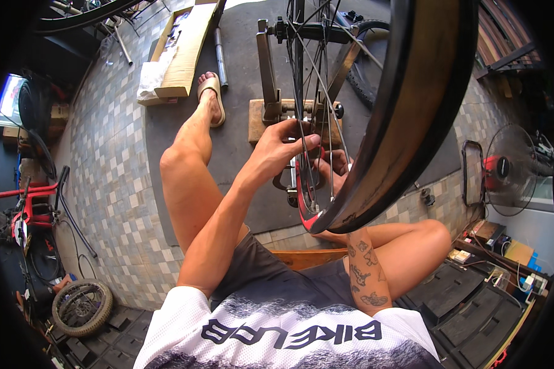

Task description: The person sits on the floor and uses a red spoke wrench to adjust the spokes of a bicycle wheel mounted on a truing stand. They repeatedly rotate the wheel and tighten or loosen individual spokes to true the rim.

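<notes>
A bicycle wheel with a black rim and thin spokes stands upright in a metal truing stand in front of me. My left hand reaches in from the wheel's left side, thumb and fingers bent together at the spokes. My right hand is on the other side, partly hidden by spokes and rim, with its fingers curled. A small red piece shows between the two hands; I cannot tell whether it is a tool or part of the rim. The stand rests on a wooden block.
An open cardboard box lies ahead to the left, beside a metal tube. A tyre lies behind the stand. A fan stands at the right. On the left are a red bike frame and a small wheel.
</notes>
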`<state>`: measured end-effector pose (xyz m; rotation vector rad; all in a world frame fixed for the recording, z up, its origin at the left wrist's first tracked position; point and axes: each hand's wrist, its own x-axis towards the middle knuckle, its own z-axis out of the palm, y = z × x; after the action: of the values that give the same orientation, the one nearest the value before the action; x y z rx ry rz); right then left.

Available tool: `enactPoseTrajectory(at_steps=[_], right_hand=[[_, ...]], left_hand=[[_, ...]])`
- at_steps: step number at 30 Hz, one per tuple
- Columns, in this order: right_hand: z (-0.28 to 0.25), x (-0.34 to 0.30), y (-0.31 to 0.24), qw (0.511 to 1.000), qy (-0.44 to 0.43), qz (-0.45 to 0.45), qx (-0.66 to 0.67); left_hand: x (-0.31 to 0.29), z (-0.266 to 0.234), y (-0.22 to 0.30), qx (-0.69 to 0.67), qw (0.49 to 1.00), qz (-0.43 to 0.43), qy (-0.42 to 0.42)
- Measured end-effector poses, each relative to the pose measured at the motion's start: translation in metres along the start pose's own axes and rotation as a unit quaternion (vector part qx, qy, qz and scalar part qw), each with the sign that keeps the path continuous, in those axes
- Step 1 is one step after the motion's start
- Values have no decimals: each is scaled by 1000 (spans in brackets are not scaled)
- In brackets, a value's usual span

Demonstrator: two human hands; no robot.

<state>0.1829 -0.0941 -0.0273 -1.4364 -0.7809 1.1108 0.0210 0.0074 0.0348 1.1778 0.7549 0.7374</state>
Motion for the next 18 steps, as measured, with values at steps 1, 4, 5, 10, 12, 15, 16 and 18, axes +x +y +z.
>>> enactPoseTrajectory(at_steps=[1, 4, 5, 10, 12, 15, 16, 18], right_hand=[[-3, -6, -6, 999, -21, 38, -1], [-6, -16, -18, 997, -59, 52, 26], [-5, -18, -20, 996, -61, 51, 31], [0, -15, -16, 996, -57, 61, 43], [-2, -11, -13, 993, -83, 64, 55], [-4, -10, -6, 980, -115, 120, 109], [-8, -10, -4, 961, -136, 130, 202], [-7, -9, 4, 966, -143, 111, 186]], left_hand=[[0, 0, 1, 18, 1000, -10, 8], [2, -1, -2, 56, 998, -36, 23], [3, -2, -5, 60, 997, -42, 20], [15, -9, -27, 24, 999, -35, 13], [16, -8, -33, -5, 996, -77, 41], [11, -13, -29, 142, 983, -37, 106], [7, -14, -26, 209, 971, -1, 116], [-2, -19, -16, 127, 990, -52, -21]])
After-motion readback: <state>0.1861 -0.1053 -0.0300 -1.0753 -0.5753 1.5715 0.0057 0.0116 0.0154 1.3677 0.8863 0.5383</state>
